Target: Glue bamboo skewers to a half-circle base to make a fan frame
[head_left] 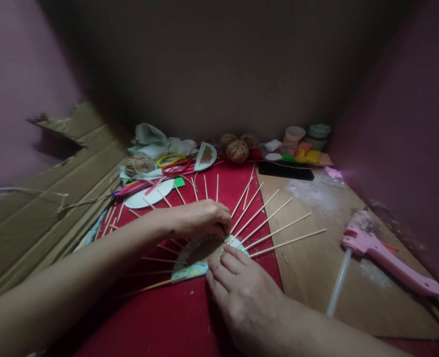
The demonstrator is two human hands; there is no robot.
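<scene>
A half-circle of card (200, 255) with a pale patterned rim lies on the red surface, and thin wooden sticks (273, 221) fan out from its curved edge. My left hand (208, 218) reaches across it from the left, closed in a pinch at the upper right of the rim. A wooden stick (244, 191) runs out from behind its fingers, whose tips are partly hidden. My right hand (242, 287) rests on the card's right end, fingers stretched out and pressing near the stick bases.
At right, a pink glue gun (386, 258) lies on a wooden board (316, 292). A black phone-like slab (285, 170) sits behind it. Along the back are twine balls (237, 150), scissors (175, 166), a white oval (148, 195) and cups (294, 134). Cardboard (48, 218) leans left.
</scene>
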